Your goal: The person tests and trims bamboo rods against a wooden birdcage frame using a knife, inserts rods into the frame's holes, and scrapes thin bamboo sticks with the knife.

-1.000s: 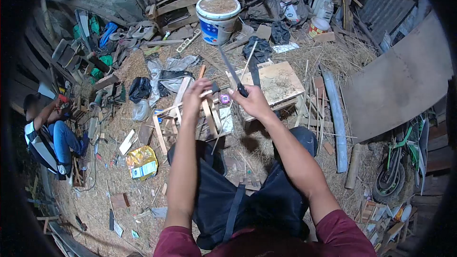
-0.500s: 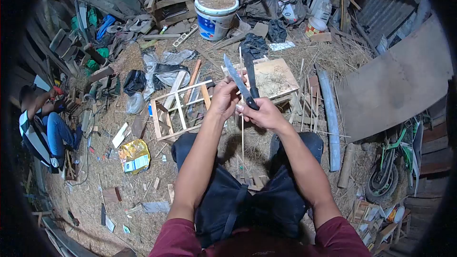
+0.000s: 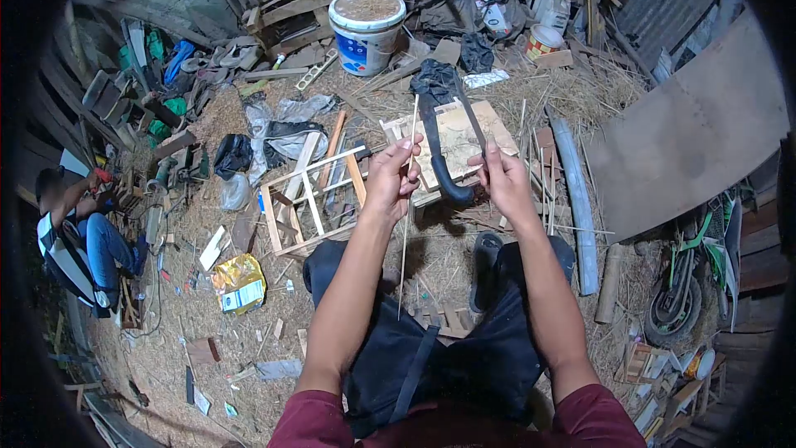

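My left hand (image 3: 393, 176) pinches a thin wooden stick (image 3: 404, 261), which stands nearly upright between my knees. In my right hand (image 3: 507, 185) is a knife (image 3: 472, 116), its blade pointing up and away and seen almost edge-on. The fingers hide its handle. Between and just beyond my hands, a dark-bladed tool with a curved black handle (image 3: 453, 187) rests against a wooden box (image 3: 481, 129). A light wooden frame (image 3: 311, 195) lies left of my left hand.
A white-and-blue bucket (image 3: 366, 37) stands ahead. Thin sticks and a grey pole (image 3: 574, 207) lie to the right, near a large board (image 3: 688, 133) and a motorbike (image 3: 680, 282). Another person (image 3: 83, 232) sits at far left. A gold packet (image 3: 239, 282) lies on the littered ground.
My hands have moved apart. The knife has gone right, away from the stick, and its blade has turned from broad side to edge. The stick's lower end has swung left.
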{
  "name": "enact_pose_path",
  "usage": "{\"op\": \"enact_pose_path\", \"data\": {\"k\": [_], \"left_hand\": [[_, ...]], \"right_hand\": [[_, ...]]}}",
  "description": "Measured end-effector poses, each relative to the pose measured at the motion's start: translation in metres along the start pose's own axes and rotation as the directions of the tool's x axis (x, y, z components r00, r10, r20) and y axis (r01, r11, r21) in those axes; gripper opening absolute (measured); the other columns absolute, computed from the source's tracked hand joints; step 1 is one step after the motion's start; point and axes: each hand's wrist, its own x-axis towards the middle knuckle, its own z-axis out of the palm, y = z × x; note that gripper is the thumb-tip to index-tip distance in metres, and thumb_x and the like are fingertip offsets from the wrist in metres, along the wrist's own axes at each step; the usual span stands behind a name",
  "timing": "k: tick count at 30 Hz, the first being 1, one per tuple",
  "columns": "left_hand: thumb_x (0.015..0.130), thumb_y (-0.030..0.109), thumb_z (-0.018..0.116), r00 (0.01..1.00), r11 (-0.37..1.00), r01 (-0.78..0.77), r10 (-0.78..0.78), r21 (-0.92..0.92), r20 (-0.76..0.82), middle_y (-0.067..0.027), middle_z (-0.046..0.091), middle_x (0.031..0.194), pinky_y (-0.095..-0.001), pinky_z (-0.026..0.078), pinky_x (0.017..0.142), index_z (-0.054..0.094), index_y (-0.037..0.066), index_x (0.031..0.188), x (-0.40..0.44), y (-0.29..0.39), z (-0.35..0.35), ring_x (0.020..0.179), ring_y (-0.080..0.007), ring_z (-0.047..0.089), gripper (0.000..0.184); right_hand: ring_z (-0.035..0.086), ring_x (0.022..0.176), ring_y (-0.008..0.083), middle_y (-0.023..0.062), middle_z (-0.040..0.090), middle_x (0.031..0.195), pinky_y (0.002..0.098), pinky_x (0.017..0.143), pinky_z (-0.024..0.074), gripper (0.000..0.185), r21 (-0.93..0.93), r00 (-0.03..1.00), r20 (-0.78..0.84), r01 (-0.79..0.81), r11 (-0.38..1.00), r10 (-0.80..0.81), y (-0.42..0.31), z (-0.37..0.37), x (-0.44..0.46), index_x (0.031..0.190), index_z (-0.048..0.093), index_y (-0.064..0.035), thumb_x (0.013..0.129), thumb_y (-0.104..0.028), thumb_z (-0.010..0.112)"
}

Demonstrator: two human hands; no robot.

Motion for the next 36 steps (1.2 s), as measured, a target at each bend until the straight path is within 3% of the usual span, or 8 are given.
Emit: {"op": "enact_pose_path", "data": {"k": [5,8,14,16,25,36], "left_hand": [[0.099,0.015,0.051,0.999,0.999,0.037,-0.037,0.000,-0.002,0.0015,0.053,0.089,-0.0145,0.026,0.035,0.052,0.000,0.123,-0.004,0.002,0.007,0.052,-0.0026,0.039,0.029],[0.098,0.013,0.051,0.999,0.999,0.042,-0.042,-0.004,-0.015,0.0010,0.053,0.089,-0.0143,0.026,0.035,0.052,0.002,0.125,-0.003,0.000,0.007,0.052,-0.0026,0.038,0.029],[0.094,0.005,0.051,0.999,0.999,0.046,-0.046,-0.013,-0.019,-0.0016,0.052,0.089,-0.0136,0.025,0.034,0.046,0.011,0.134,-0.005,0.004,0.011,0.051,-0.0022,0.036,0.040],[0.093,0.002,0.049,0.998,0.998,0.057,-0.056,-0.023,0.017,-0.0021,0.051,0.088,-0.0134,0.025,0.034,0.043,0.013,0.137,-0.003,0.003,0.009,0.050,-0.0020,0.035,0.046],[0.094,0.006,0.046,0.994,0.981,0.110,-0.105,-0.160,0.040,-0.0016,0.049,0.084,-0.0136,0.022,0.030,0.042,0.014,0.135,-0.001,0.004,0.007,0.046,-0.0020,0.033,0.041],[0.095,0.008,0.049,0.993,0.985,0.098,-0.088,-0.142,0.080,-0.0006,0.048,0.082,-0.0136,0.024,0.030,0.044,0.014,0.130,0.000,0.002,0.004,0.046,-0.0021,0.033,0.035]], "right_hand": [[0.044,0.057,0.0055,-0.0022,0.052,0.060,0.0253,0.052,0.0356,0.043,-0.053,0.989,-0.086,0.114,0.992,-0.118,-0.005,0.003,-0.002,0.086,0.068,0.0024,0.098,-0.038,0.056],[0.044,0.060,0.0064,-0.0010,0.053,0.061,0.0268,0.053,0.0360,0.041,-0.175,0.987,-0.111,0.094,0.980,-0.115,-0.013,0.002,-0.002,0.083,0.066,0.0030,0.094,-0.036,0.062],[0.044,0.060,0.0073,0.0000,0.052,0.061,0.0287,0.054,0.0368,0.042,-0.135,0.982,-0.154,0.085,0.987,-0.105,-0.006,0.005,0.004,0.081,0.064,0.0024,0.094,-0.038,0.062],[0.045,0.060,0.0051,-0.0028,0.053,0.063,0.0251,0.055,0.0368,0.037,-0.176,0.989,-0.119,0.061,0.982,-0.082,-0.002,0.002,0.006,0.088,0.068,-0.0005,0.096,-0.036,0.060],[0.044,0.061,0.0062,-0.0014,0.054,0.062,0.0274,0.054,0.0371,0.038,-0.153,0.991,-0.116,0.045,0.987,-0.063,-0.005,0.005,0.006,0.086,0.066,0.0029,0.094,-0.034,0.063],[0.045,0.062,0.0065,-0.0012,0.054,0.063,0.0277,0.055,0.0382,0.037,-0.168,0.990,-0.101,0.077,0.983,-0.095,-0.007,0.005,0.006,0.087,0.066,0.0032,0.095,-0.033,0.062]]}}
